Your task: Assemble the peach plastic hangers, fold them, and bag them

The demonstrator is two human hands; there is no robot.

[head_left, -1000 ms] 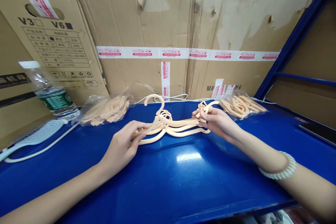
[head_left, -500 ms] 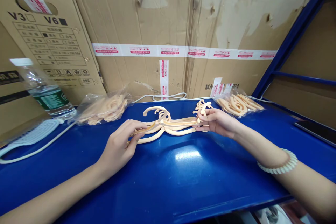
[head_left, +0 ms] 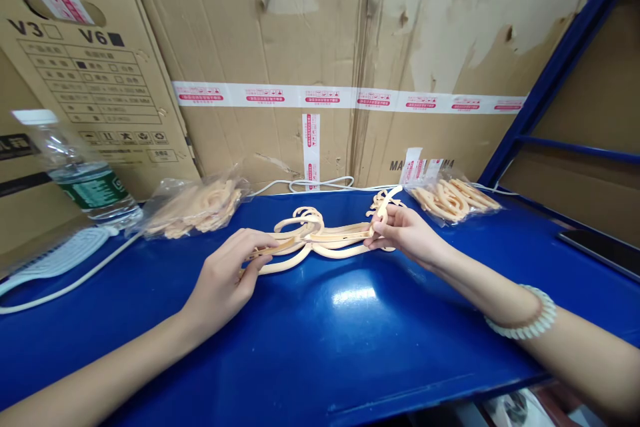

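Several cream plastic clothes hangers (head_left: 334,252) lie in a loose group on the blue tabletop (head_left: 280,327). My left hand (head_left: 233,267) is closed on the left arm of the top hanger (head_left: 340,237), thumb below and fingers over it. At that hanger's right end, my right hand (head_left: 403,230) pinches a small curved cream piece (head_left: 383,207) that sticks up from the fingers. Whether this piece is joined to the hanger cannot be made out. Hanger hooks (head_left: 300,220) curve up behind the middle. A small pile of cream hook pieces (head_left: 376,201) lies just behind my right hand.
Clear bags of cream parts lie at the back left (head_left: 200,207) and back right (head_left: 453,199). At left stand a water bottle (head_left: 93,180) and a white handheld fan (head_left: 65,257). A dark phone (head_left: 600,250) lies at right. Cardboard (head_left: 270,33) walls the back, a white cable (head_left: 320,183) along it.
My right hand has shifted slightly left, and the curved piece in its fingers has tilted. The top hanger's hook has turned lower. My left hand stays almost in place.
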